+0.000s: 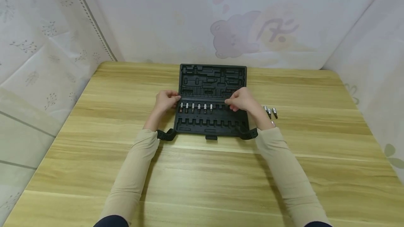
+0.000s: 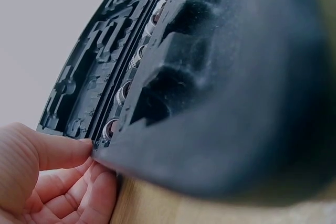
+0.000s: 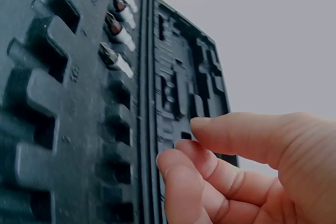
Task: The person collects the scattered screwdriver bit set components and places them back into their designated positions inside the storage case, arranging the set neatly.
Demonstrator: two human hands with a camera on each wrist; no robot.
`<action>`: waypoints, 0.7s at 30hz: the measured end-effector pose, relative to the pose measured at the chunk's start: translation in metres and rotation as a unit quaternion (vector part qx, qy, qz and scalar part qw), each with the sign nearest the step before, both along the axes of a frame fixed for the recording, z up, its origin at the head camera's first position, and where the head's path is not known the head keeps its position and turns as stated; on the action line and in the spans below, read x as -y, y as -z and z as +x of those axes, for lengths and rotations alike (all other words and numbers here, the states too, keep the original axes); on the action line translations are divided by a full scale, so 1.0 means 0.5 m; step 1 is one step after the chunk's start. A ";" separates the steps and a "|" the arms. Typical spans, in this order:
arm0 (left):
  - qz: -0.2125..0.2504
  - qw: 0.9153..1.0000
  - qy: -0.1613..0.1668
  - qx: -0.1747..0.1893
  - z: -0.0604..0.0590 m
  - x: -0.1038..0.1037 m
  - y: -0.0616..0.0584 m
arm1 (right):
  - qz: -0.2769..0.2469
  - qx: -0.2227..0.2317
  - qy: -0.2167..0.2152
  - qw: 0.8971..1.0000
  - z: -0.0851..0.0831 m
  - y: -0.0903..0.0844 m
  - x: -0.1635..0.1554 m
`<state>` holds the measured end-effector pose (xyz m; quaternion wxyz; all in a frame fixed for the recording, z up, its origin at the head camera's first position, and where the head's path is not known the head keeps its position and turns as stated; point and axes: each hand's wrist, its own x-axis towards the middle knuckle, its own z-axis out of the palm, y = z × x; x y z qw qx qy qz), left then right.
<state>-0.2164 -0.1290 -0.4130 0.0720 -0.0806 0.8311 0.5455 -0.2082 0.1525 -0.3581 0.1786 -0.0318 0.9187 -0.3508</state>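
An open black tool case point(image 1: 211, 124) lies on the wooden table point(image 1: 202, 185), its lid point(image 1: 213, 76) folded back flat. Several silver bits point(image 1: 195, 108) stand in the left part of the slot row beside the hinge. My left hand point(image 1: 167, 101) pinches the case's left edge at the hinge; the left wrist view shows its thumb point(image 2: 58, 150) on the case point(image 2: 220, 103) corner, next to the bits point(image 2: 123, 94). My right hand point(image 1: 241, 101) hovers over the empty right slots, with loosely bent fingers point(image 3: 184, 166) holding nothing above the case point(image 3: 63, 103).
Three loose bits point(image 1: 270, 112) lie on the table just right of the case. Pale fabric walls close in the table at the back and on both sides. Bare wood stretches in front of the case.
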 end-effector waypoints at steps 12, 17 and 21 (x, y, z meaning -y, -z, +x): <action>-0.003 1.000 -0.002 -0.007 0.002 -0.001 -0.001 | 0.010 -0.010 0.006 1.000 0.027 0.003 -0.044; -0.002 1.000 -0.001 -0.008 0.002 0.000 -0.001 | -0.003 -0.016 0.007 1.000 0.034 0.003 -0.067; 0.001 1.000 0.000 -0.008 0.001 0.000 0.000 | -0.017 -0.012 0.021 1.000 0.039 0.003 -0.086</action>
